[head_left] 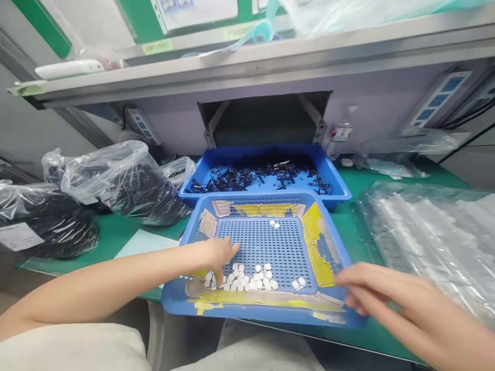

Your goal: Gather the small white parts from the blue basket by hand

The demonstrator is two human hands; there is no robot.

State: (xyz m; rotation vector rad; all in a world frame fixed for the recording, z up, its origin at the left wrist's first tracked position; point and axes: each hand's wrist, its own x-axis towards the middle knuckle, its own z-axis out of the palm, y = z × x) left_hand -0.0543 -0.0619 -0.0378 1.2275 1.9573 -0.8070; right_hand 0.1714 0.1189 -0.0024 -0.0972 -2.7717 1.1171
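A blue perforated basket (255, 242), its inner walls patched with yellow and beige tape, sits tilted at the front of the bench. Small white rounded-square pieces (242, 281) are bunched along its near side, with a few more apart at the far and right sides. My left hand (220, 255) reaches in from the left, thumb and a finger apart, the finger pointing down at the left end of the bunch; contact is unclear. At the basket's right rim is my right hand (390, 293), blurred, fingers bent; whether it grips the rim is unclear.
Behind the basket stands a blue tray (185, 191) of black plastic parts (247, 178), below a dark chute opening (266, 121). Clear bags of black parts (127, 180) crowd the left. Plastic-wrapped trays (429, 242) lie right, a bottle (342, 134) behind. A metal shelf (255, 72) spans overhead.
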